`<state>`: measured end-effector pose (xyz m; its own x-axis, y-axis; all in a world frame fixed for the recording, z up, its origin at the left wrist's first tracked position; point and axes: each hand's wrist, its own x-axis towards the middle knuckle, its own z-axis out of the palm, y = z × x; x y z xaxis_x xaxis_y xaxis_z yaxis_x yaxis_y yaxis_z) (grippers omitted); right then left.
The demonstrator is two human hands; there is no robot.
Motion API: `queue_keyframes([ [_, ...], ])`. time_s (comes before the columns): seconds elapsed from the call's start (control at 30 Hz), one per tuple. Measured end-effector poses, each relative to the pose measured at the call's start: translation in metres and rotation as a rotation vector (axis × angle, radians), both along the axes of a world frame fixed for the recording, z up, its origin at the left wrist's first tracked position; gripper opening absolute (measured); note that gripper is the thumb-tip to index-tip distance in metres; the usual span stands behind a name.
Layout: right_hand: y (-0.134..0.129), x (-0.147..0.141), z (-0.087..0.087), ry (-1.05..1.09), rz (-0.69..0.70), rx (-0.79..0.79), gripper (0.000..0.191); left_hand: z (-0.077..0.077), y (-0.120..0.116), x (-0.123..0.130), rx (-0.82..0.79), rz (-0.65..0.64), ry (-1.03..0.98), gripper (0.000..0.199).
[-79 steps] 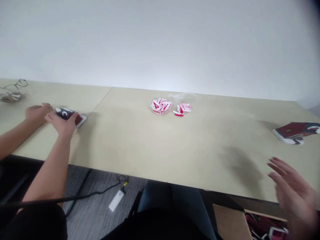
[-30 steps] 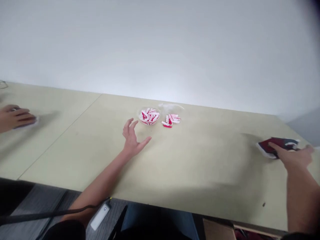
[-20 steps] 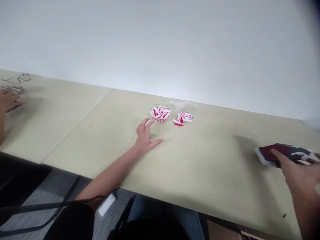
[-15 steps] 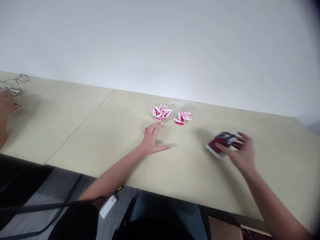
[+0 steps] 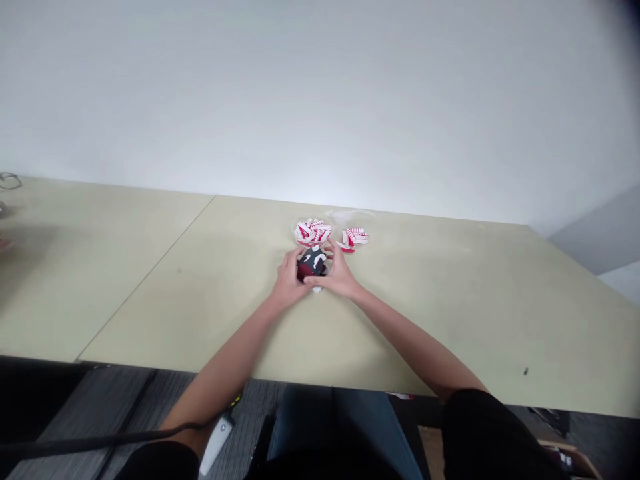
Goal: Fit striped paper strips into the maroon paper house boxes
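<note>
A small dark box (image 5: 311,262) with white markings and a dark red side rests between my two hands at the middle of the table. My left hand (image 5: 290,280) is closed along its left side. From the right, my right hand (image 5: 340,272) grips the same box, thumb at the front and fingers behind. Just beyond the hands stands a clear round bowl filled with small red-and-white pieces (image 5: 313,231). A loose pile of similar pieces (image 5: 356,236) lies to the right of the bowl, close to my right fingertips.
Clear plastic (image 5: 350,216) lies behind the pile. A small dark bit (image 5: 525,371) sits near the table's front right. At the far left are part of another person's hand (image 5: 5,245) and glasses (image 5: 10,180). A black cable (image 5: 100,443) crosses my left arm.
My right hand has brought the dark box leftward from the right side to the middle. My left hand, open before, has closed on it. The view has shifted right.
</note>
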<state>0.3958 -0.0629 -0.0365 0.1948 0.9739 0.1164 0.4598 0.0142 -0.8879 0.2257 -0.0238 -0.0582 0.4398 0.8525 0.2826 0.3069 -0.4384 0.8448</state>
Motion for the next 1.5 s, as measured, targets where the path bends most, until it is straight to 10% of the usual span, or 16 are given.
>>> queue_keyframes([
  [0.3, 0.030, 0.084, -0.001, -0.676, -0.103, -0.325, 0.027, 0.003, 0.009, 0.000, -0.174, 0.129, -0.054, 0.072],
  [0.8, 0.046, 0.080, -0.003, -0.780, -0.181, -0.478, 0.022, 0.006, 0.014, 0.001, -0.459, 0.219, -0.353, 0.072],
  [1.03, 0.022, 0.071, 0.012, -0.587, -0.179, -0.192, 0.029, 0.017, 0.010, 0.003, -0.608, 0.197, -0.471, 0.083],
  [1.23, -0.007, 0.043, 0.027, -0.098, 0.117, 0.083, 0.036, 0.015, 0.011, 0.004, -0.658, 0.174, -0.462, 0.086],
  [1.5, -0.008, 0.039, 0.015, -0.702, 0.251, 0.263, 0.028, 0.014, 0.009, 0.004, -0.678, 0.087, -0.452, 0.092],
])
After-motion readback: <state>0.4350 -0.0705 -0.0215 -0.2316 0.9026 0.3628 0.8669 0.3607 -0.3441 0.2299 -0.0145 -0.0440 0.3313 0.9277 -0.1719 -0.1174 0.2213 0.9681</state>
